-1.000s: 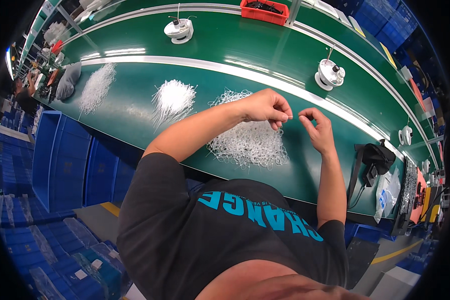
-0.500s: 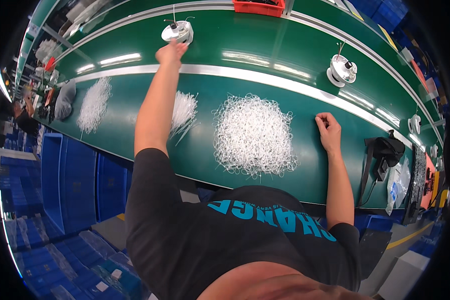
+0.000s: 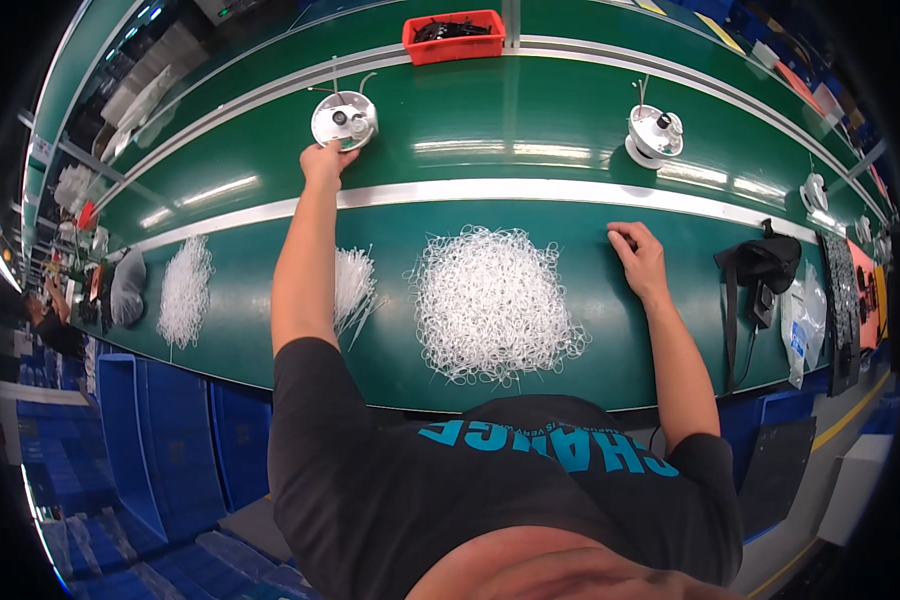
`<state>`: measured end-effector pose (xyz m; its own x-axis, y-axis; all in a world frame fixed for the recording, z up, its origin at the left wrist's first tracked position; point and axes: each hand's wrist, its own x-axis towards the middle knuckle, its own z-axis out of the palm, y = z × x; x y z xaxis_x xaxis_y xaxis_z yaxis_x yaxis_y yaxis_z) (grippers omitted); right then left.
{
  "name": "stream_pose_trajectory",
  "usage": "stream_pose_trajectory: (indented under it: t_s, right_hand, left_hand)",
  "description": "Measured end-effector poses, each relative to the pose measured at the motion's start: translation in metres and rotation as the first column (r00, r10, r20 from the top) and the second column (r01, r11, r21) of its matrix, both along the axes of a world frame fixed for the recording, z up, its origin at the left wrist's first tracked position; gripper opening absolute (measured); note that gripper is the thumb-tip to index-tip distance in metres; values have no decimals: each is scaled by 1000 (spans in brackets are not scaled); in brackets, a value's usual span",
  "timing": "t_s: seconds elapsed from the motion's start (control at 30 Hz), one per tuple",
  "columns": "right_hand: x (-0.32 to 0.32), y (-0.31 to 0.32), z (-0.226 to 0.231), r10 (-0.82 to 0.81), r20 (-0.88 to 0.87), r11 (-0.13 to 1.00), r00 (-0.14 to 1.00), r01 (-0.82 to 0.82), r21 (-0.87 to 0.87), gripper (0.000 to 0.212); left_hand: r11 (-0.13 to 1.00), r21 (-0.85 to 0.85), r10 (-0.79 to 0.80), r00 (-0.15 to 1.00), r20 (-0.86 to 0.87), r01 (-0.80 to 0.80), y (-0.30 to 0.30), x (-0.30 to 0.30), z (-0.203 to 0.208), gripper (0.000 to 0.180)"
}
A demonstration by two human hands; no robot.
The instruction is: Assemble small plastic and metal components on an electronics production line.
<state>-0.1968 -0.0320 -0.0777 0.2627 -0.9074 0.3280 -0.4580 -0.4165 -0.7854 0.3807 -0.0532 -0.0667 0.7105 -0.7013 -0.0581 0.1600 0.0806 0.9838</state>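
Note:
My left hand (image 3: 324,159) reaches far across the green conveyor belt (image 3: 530,110) and grips the near rim of a round white device (image 3: 343,119) with thin wires sticking up. My right hand (image 3: 638,254) rests on the green bench, fingers curled, just right of a large pile of small white plastic rings (image 3: 492,301). Whether it holds one of the rings I cannot tell. A bundle of white cable ties (image 3: 352,286) lies under my left forearm.
A second white round device (image 3: 653,134) rides the belt to the right, another one (image 3: 815,191) farther right. A red bin (image 3: 454,35) sits at the far side. Another pile of white ties (image 3: 185,290) lies left. A black bag (image 3: 765,271) and blue crates (image 3: 170,440) flank the bench.
My left hand went from the ring pile out to the white device on the belt and now holds its rim. The devices have travelled right along the belt. My right hand stays on the bench.

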Motion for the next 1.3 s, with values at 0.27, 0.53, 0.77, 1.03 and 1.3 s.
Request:
stream_pose_trajectory:
  t_s: [0.27,0.53,0.77,1.03,1.3]
  right_hand:
    - [34,-15,47,-53,476,808,878,-243,538,31]
    - [23,-33,59,-111,639,892,761,-207,401,19]
    - [-16,-18,67,-17,519,973,855,-105,205,16]
    - [-42,-25,45,-141,532,936,835,-64,347,25]
    - [-62,-29,62,39,421,796,906,-283,535,28]
  left_hand:
    - [871,124,-487,871,73,476,27,-197,62,21]
    - [656,227,-745,666,37,720,51,-328,65,24]
    - [551,294,-808,587,-44,781,52,-369,56,20]
    - [440,350,-862,498,-92,827,58,-395,55,22]
    - [370,387,-865,465,-187,844,59,-403,48,19]
